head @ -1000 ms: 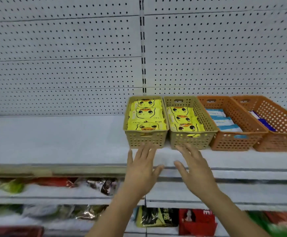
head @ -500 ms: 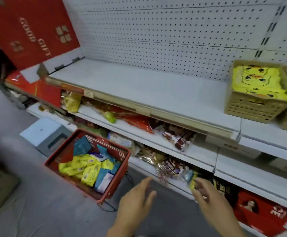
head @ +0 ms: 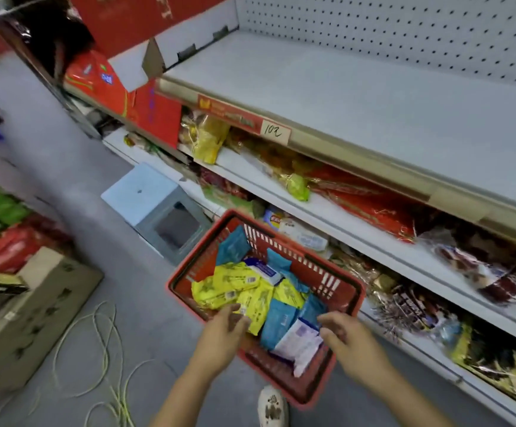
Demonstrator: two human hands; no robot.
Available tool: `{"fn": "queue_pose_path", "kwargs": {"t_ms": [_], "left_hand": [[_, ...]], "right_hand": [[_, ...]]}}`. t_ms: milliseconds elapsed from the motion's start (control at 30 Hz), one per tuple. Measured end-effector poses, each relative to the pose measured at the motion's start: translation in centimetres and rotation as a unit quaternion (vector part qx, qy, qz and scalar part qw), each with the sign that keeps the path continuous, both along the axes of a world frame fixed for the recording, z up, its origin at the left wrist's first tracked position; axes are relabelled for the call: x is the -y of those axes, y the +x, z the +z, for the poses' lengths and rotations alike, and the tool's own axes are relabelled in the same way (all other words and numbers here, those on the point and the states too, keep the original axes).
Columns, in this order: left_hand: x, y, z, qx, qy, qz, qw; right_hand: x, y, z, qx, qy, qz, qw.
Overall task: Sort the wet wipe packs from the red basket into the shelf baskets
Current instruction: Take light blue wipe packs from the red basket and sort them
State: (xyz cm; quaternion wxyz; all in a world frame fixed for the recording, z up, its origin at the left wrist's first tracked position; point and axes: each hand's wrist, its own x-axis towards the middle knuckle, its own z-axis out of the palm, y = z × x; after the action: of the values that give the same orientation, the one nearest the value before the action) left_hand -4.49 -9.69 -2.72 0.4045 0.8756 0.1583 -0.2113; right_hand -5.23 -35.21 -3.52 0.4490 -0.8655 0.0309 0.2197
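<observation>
The red basket [head: 336,282] stands on the grey floor below me, by the bottom shelves. It holds several wet wipe packs: yellow packs [head: 235,288], blue packs [head: 279,322] and a white pack [head: 301,343]. My left hand [head: 224,334] hovers over the basket's near-left rim, fingers loosely bent above the yellow packs, holding nothing. My right hand [head: 349,343] reaches in from the right, fingertips close to the white pack, and grips nothing. The shelf baskets are out of view.
An empty white shelf [head: 358,87] with a pegboard back runs above snack-filled lower shelves [head: 373,211]. A grey step stool [head: 158,208] stands beyond the basket. A cardboard box [head: 31,312] and loose yellow-green cable [head: 102,349] lie to the left. My shoe [head: 273,406] is beside the basket.
My view swung from the shelf baskets down-left to the floor basket. Both hands dropped from the shelf edge and now reach over the red basket, still holding nothing.
</observation>
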Motion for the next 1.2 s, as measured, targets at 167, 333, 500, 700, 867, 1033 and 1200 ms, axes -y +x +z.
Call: {"fn": "queue_pose_path", "kwargs": {"t_ms": [167,333,500,700,867,1033,1200], "left_hand": [[-4.7,9.7,-5.6,-0.008,0.041,0.011,0.999],[-5.2,17.0,-10.8,0.090,0.175,-0.091,0.976],[-4.8,19.8,-14.7,0.128,0.338,-0.151,0.920],[-3.6,21.3,-15.2,0.132,0.387,-0.206,0.889],[-2.5,18.4,-11.8,0.112,0.218,-0.123,0.962],[1.2,12.6,-6.0,0.104,-0.047,0.073,0.991],[8.1,6.1,-0.6,0.030,-0.286,0.215,0.933]], "right_hand": [[-4.1,7.7,-5.7,-0.054,-0.070,-0.018,0.996],[-6.5,12.8,-10.5,-0.102,-0.159,0.024,0.982],[-8.2,14.8,-14.2,-0.070,-0.236,0.026,0.969],[-8.4,15.6,-14.8,0.018,-0.325,0.040,0.945],[-6.5,12.9,-12.9,0.043,-0.158,-0.083,0.983],[-4.2,9.3,-7.0,0.026,0.133,-0.327,0.935],[0.7,5.3,0.8,0.130,0.191,-0.372,0.899]]}}
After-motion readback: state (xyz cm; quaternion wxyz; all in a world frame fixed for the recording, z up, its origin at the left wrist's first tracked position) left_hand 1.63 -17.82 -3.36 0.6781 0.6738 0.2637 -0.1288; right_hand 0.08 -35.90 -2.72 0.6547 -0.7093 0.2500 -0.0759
